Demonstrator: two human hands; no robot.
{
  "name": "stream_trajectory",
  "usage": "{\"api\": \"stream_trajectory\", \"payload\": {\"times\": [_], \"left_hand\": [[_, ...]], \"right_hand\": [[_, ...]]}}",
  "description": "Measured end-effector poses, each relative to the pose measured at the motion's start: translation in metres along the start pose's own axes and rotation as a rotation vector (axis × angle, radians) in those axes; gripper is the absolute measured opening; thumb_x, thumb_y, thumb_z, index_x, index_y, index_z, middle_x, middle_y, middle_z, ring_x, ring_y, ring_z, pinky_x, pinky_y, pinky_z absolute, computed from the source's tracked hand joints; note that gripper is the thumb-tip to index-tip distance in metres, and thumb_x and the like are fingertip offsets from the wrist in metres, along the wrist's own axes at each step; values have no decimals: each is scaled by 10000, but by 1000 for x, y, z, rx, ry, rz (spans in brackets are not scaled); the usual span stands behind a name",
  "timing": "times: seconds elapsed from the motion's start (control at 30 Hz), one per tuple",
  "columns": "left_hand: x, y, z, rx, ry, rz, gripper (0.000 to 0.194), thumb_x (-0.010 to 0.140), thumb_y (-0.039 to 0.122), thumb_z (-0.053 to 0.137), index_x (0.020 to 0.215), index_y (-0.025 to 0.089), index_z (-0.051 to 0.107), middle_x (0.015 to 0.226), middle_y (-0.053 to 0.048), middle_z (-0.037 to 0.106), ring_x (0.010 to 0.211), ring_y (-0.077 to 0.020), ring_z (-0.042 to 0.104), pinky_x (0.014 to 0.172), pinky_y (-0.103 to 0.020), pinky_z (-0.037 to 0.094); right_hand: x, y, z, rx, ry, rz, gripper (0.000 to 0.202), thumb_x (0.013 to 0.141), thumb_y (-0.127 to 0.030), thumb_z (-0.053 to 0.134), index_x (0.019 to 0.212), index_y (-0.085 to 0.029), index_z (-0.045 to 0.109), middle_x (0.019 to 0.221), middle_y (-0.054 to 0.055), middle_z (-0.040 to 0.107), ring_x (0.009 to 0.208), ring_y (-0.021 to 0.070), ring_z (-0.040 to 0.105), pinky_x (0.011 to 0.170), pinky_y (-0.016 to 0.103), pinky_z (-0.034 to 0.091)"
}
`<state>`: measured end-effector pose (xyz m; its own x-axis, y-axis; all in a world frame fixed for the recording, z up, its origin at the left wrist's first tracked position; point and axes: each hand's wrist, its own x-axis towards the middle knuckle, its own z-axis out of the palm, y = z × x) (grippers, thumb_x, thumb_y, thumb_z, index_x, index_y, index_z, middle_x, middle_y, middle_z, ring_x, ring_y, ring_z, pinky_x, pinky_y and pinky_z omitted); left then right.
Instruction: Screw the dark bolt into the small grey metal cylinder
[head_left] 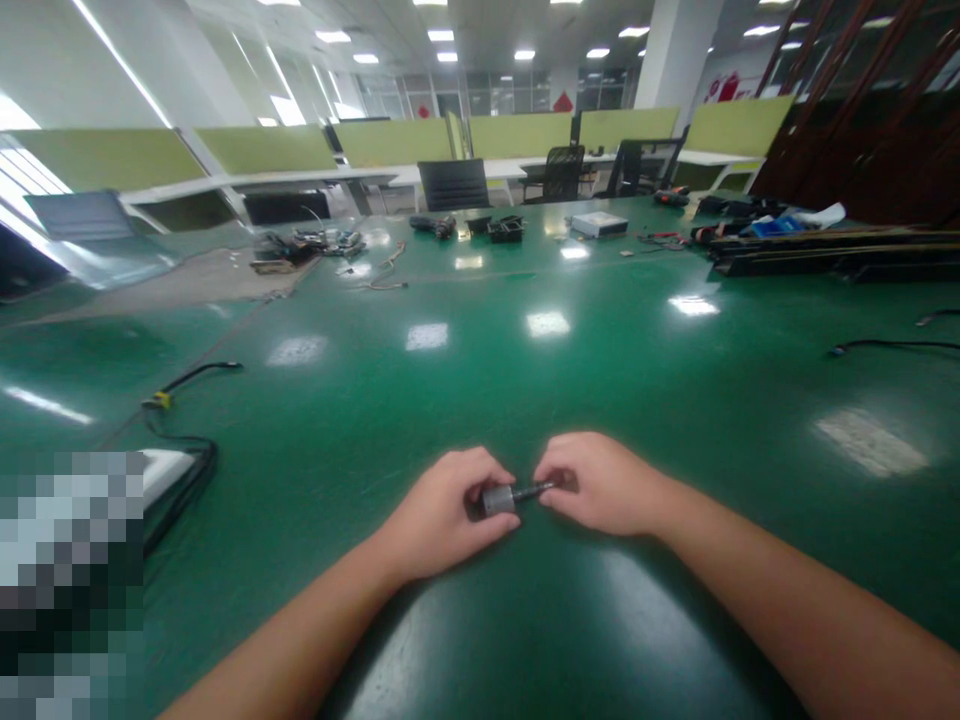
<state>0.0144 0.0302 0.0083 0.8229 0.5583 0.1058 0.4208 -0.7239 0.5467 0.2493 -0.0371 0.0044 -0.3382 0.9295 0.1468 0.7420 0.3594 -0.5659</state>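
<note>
A small grey metal cylinder (498, 499) with a thin dark shaft (529, 492) is held low over the green tabletop, in front of me. The fingers and thumb of my left hand (459, 510) are closed around the cylinder, whose far end is partly hidden in the palm. From the other side, my right hand (592, 482) pinches the tip of the shaft between thumb and fingers. The shaft points right, roughly level. Its exact kind is too small to make out.
The glossy green table (360, 400) spreads all around. A black cable (202, 440) lies at left beside a pixelated patch. Toward the back are a silver box (598, 224), black parts (504, 229), a heap of components (307, 245) and long dark strips (825, 250) at right.
</note>
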Motion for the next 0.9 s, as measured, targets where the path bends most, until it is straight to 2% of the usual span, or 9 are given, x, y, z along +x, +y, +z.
{"api": "stream_trajectory", "payload": {"times": [0.07,0.23,0.33,0.5,0.63,0.9], "left_hand": [[0,0,1,-9,6,1,230,789,275,762,997,230,675,884,-1,632,823,-182,574,753,-297,401],[-2,1,5,3,27,-138,331,749,296,785,1044,225,652,800,10,602,742,-176,550,668,-277,384],[-2,0,5,13,30,-109,261,757,318,781,953,212,646,788,8,588,738,-173,541,658,-272,376],[-2,-1,2,9,22,-21,319,756,376,796,986,210,650,837,-3,592,765,-173,534,695,-282,395],[-3,-2,2,10,15,-31,214,858,369,696,1002,215,657,813,-4,590,756,-170,534,696,-284,396],[-2,-1,2,8,27,-66,218,816,365,734,916,191,647,783,-1,580,725,-164,530,659,-271,385]], "right_hand": [[6,-5,11,-1,22,-91,88,835,-237,714,909,-195,738,859,23,688,828,168,589,744,289,415],[8,-10,21,18,60,-81,64,836,-216,710,890,-184,719,829,23,664,816,167,570,724,282,405],[6,-9,20,28,63,-74,70,829,-206,706,897,-193,716,833,17,665,819,165,571,727,281,406],[6,-9,20,17,65,-72,77,823,-195,701,898,-194,719,842,20,670,818,165,574,729,283,408],[6,-10,19,16,50,-68,73,832,-203,687,896,-193,722,840,24,673,822,170,575,731,289,409],[5,-10,21,31,90,-43,104,804,-187,710,907,-193,695,848,16,676,824,168,577,743,289,405]]}}
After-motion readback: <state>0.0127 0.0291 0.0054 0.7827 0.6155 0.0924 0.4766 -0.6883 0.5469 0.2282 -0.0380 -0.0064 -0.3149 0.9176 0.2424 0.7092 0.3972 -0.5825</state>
